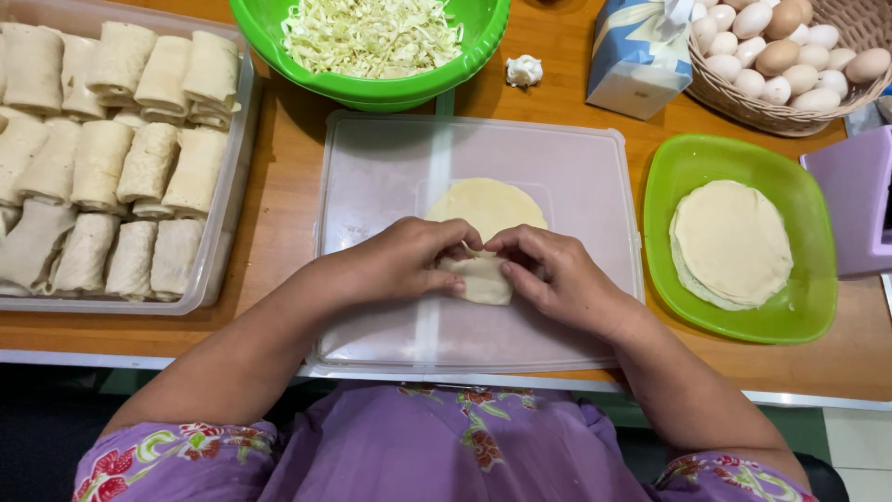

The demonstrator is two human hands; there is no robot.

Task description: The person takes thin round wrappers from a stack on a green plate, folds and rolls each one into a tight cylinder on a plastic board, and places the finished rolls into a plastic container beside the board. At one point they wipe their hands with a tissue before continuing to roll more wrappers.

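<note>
Both hands meet over a thin round wrapper point(487, 212) that lies on a translucent plastic lid point(372, 177) in the middle of the wooden counter point(288, 158). The near edge of the wrapper is folded up into a roll, and both hands grip that folded part. The left hand point(404, 262) comes in from the left with its fingers point(444, 284) curled and pressed together along the roll, the thumb pinching the dough from above. The right hand point(557, 279) mirrors it from the right, fingers bent and closed on the roll's other end, the thumb tips of the two hands almost touching. The far half of the wrapper lies flat and uncovered beyond the knuckles.

To the left of the lid, a clear plastic container point(232, 209) holds rows of finished pale rolls point(102, 163), packed side by side. Beyond the lid stands a green bowl point(372, 91) of shredded cabbage point(372, 35). To the right, a green plate point(808, 297) carries a stack of flat round wrappers point(731, 244). Behind it sits a woven basket point(743, 107) filled with white and brown eggs point(790, 46), with a blue and white box point(632, 65) just beside the basket. A small crumpled white lump point(524, 70) lies on the counter between the bowl and the box. A lilac plastic object point(855, 200) shows at the right edge. The person wears a purple flowered garment point(418, 446).
</note>
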